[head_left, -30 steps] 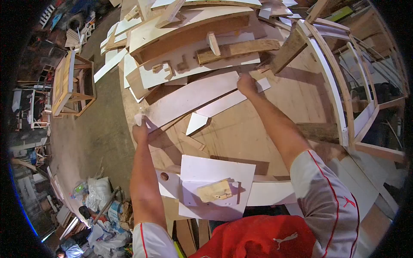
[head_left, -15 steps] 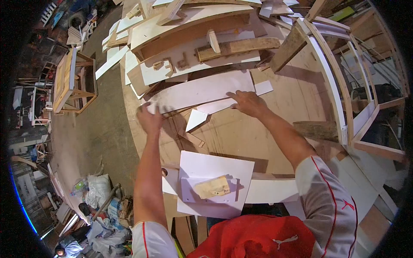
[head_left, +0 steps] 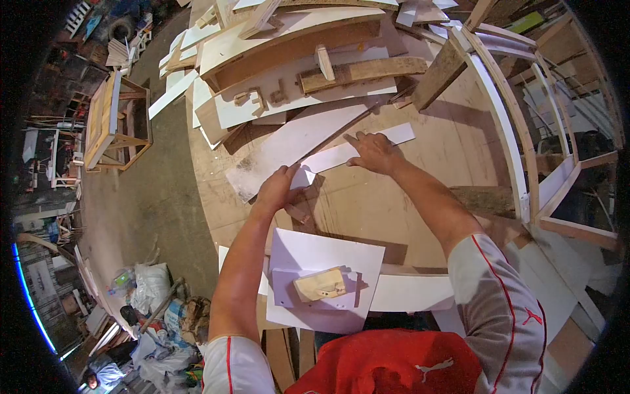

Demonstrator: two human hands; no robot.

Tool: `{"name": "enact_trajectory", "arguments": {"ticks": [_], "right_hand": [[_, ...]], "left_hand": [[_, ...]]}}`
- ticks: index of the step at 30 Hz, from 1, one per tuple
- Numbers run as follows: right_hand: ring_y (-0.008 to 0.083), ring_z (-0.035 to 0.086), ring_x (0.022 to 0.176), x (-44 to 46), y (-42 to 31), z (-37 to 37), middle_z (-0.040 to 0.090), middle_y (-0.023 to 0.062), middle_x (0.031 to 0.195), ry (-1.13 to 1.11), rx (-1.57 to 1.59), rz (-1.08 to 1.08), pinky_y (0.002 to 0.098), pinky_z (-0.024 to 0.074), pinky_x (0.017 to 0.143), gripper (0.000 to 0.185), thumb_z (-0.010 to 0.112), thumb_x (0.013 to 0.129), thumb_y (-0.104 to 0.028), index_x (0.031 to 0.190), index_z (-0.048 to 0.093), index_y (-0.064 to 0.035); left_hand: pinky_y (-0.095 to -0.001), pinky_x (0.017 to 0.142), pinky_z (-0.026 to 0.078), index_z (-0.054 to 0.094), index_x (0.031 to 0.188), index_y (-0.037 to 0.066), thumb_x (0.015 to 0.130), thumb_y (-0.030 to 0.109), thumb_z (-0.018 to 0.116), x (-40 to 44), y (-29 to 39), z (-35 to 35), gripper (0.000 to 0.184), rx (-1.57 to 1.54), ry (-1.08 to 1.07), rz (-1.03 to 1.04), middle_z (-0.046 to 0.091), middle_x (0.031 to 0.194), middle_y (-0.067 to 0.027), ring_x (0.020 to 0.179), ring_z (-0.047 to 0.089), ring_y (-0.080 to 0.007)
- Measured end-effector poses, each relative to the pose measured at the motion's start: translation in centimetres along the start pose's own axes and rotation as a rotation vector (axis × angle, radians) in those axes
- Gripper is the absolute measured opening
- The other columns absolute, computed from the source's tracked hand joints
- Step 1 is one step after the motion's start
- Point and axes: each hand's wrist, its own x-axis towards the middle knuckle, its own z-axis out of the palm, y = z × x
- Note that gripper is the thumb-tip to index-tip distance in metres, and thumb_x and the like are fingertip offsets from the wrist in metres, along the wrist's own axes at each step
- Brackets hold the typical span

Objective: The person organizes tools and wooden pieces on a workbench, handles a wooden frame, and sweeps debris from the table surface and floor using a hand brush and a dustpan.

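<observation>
Slantwise, white strip (head_left: 398,134), far end rightward.

Wood block (head_left: 319,284) on sq. panel (head_left: 367,257), nr. person's torso (head_left: 387,361).

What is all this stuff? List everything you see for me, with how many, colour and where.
Table: one, light brown, centre
Wide board: one, whitish, beyond the hands
Strip: one, white, under right hand
Block: one, pale yellow, on square panel
Square panel: one, white, near the person
Plank: one, brown, far side
Frame: one, wood and white, right
Stand: one, yellow-brown, left floor
Bags: several, mostly white, lower left
Other scraps: too many to count
Left hand: one, bare, beside strip
Right hand: one, bare, over strip
</observation>
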Motion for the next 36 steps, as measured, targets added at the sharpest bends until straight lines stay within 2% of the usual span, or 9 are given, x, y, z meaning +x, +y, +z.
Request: {"name": "enact_trajectory", "arguments": {"ticks": [5, 11, 15, 18, 20, 23, 27, 35, 36], "right_hand": [[0.0356, 0.065, 0.106, 0.2, 0.6, 0.2, 0.062, 0.0201, 0.118, -0.133, -0.094, -0.125, 0.0466, 0.0528, 0.092, 0.066, 0.067, 0.09, -0.043, 0.136, 0.05, 0.0015], [0.0333, 0.065, 0.098, 0.0, 3.3, -1.1, 0.064, 0.0164, 0.107, 0.254, -0.101, -0.307, 0.0439, 0.0528, 0.083, 0.059, 0.068, 0.089, -0.037, 0.13, 0.052, 0.0015], [0.0315, 0.066, 0.098, 3.6, 1.5, -3.9, 0.064, 0.0157, 0.108, 0.204, -0.19, -0.3, 0.0434, 0.0532, 0.081, 0.059, 0.07, 0.088, -0.033, 0.132, 0.051, 0.0011], [0.0297, 0.071, 0.086, 7.5, -0.4, -3.1, 0.066, 0.0155, 0.102, 0.36, -0.237, -0.301, 0.048, 0.0577, 0.069, 0.039, 0.059, 0.092, -0.021, 0.128, 0.056, -0.006], [0.0328, 0.07, 0.086, 8.5, -3.3, -2.4, 0.067, 0.0171, 0.101, 0.327, -0.071, -0.193, 0.0467, 0.0569, 0.07, 0.032, 0.058, 0.094, -0.021, 0.123, 0.059, -0.0064], [0.0378, 0.071, 0.085, 7.3, -8.0, 1.4, 0.069, 0.0188, 0.1, 0.114, 0.074, -0.213, 0.0502, 0.0569, 0.069, 0.021, 0.054, 0.095, -0.015, 0.111, 0.061, -0.0052], [0.0405, 0.069, 0.094, 1.6, -14.2, 0.5, 0.068, 0.0217, 0.102, -0.212, 0.209, -0.36, 0.0512, 0.0567, 0.079, 0.027, 0.059, 0.091, -0.018, 0.111, 0.06, -0.0002], [0.0403, 0.067, 0.102, 1.2, -14.1, 4.2, 0.067, 0.0238, 0.107, -0.291, 0.325, -0.187, 0.0481, 0.0556, 0.085, 0.034, 0.067, 0.085, -0.023, 0.107, 0.063, 0.0026], [0.0399, 0.065, 0.103, -0.7, -12.4, 3.2, 0.065, 0.0229, 0.106, -0.094, 0.305, -0.313, 0.0478, 0.0538, 0.088, 0.03, 0.065, 0.084, -0.02, 0.103, 0.063, 0.0027]], "left_hand": [[-0.0451, 0.089, 0.055, 0.046, 0.145, 0.013, 0.083, 0.034, 0.077, -0.4, -0.2, -0.6, 0.072, 0.044, 0.01, 0.004, 0.061, 0.119, -0.0161, 0.107, 0.064, -0.0359], [-0.0439, 0.085, 0.054, 0.05, 0.142, 0.007, 0.085, 0.029, 0.076, -0.8, -2.7, 0.3, 0.067, -0.182, 0.147, 0.021, 0.064, 0.11, -0.0186, 0.096, 0.065, -0.0359], [-0.0438, 0.082, 0.052, 0.052, 0.14, 0.003, 0.086, 0.025, 0.075, -0.7, -3.4, -2.5, 0.062, -0.28, 0.331, -0.08, 0.065, 0.104, -0.0205, 0.09, 0.065, -0.0354], [-0.0461, 0.089, 0.053, 0.048, 0.144, 0.006, 0.087, 0.031, 0.074, 0.8, -5.1, -3.3, 0.068, -0.098, 0.397, -0.259, 0.059, 0.122, -0.0228, 0.107, 0.062, -0.037], [-0.0467, 0.097, 0.051, 0.048, 0.144, 0.008, 0.086, 0.038, 0.074, 0.6, -4.2, -4.1, 0.071, 0.017, 0.476, -0.429, 0.053, 0.133, -0.0225, 0.12, 0.057, -0.0392], [-0.0467, 0.097, 0.05, 0.051, 0.141, 0.007, 0.085, 0.038, 0.075, -1.0, -4.8, -4.5, 0.068, -0.027, 0.506, -0.454, 0.055, 0.13, -0.023, 0.118, 0.058, -0.0404], [-0.0458, 0.091, 0.052, 0.067, 0.12, 0.003, 0.085, 0.03, 0.074, -3.9, -6.9, -3.1, 0.045, 0.021, 0.354, -0.276, 0.064, 0.115, -0.0231, 0.108, 0.062, -0.0396], [-0.034, 0.081, 0.051, 0.07, 0.115, -0.002, 0.091, 0.036, 0.072, -12.7, -9.3, -4.7, 0.045, -0.526, 0.408, -0.536, 0.071, 0.099, -0.0141, 0.09, 0.066, -0.0213], [-0.0333, 0.081, 0.051, 0.069, 0.117, -0.002, 0.091, 0.037, 0.071, -14.1, -10.8, -4.1, 0.046, -0.557, 0.389, -0.548, 0.071, 0.1, -0.0124, 0.09, 0.065, -0.019]]}}
